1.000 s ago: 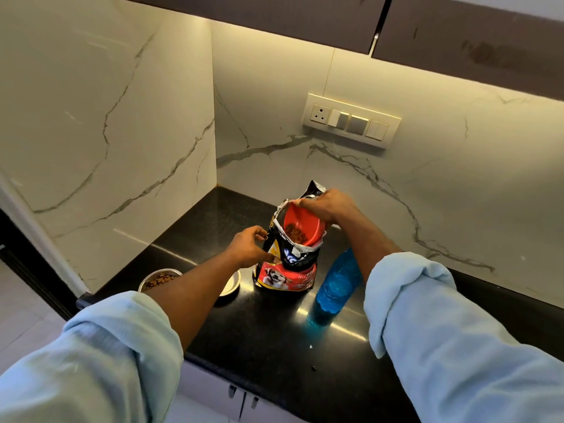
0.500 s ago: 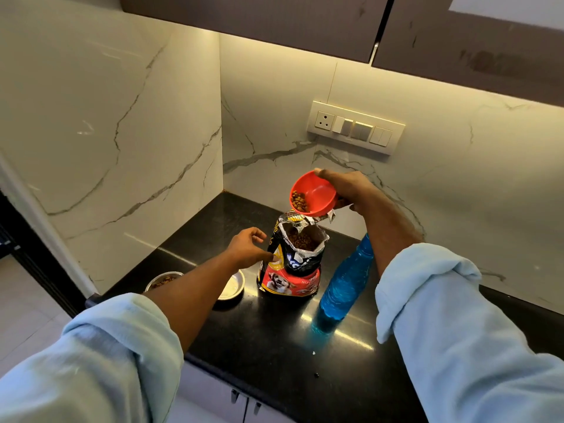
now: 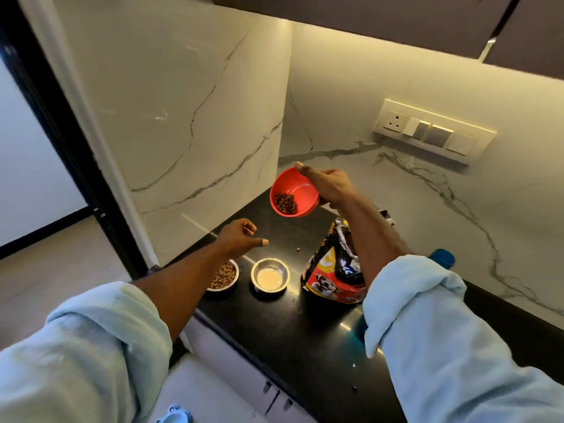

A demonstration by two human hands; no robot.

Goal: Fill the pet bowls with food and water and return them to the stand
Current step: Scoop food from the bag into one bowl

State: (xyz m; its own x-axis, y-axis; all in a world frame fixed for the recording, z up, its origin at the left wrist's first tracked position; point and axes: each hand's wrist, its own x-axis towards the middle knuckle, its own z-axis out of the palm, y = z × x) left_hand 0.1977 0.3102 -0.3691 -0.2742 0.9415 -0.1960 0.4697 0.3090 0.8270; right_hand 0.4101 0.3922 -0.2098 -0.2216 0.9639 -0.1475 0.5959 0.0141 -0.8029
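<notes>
My right hand [image 3: 328,184] grips a red plastic cup [image 3: 293,192] by its rim, tilted, with some brown kibble inside, held in the air above the black counter [image 3: 305,337]. My left hand [image 3: 241,238] hovers over the counter with loosely curled fingers, holding nothing. Below it stand two steel pet bowls: the left bowl [image 3: 225,276] holds kibble and is partly hidden by my forearm, while the right bowl [image 3: 270,274] has none. The open pet food bag [image 3: 331,276] stands upright to the right, under my right forearm.
A blue water bottle [image 3: 441,258] pokes out behind my right sleeve. A single kibble [image 3: 298,248] lies loose on the counter. Marble walls close the corner at left and back, with a switch panel [image 3: 433,132] on the back wall. Cabinet fronts [image 3: 244,374] sit under the counter edge.
My right hand lifted the red cup of kibble out of the bag and carried it left toward the bowls. My left hand let go of the bag and moved left.
</notes>
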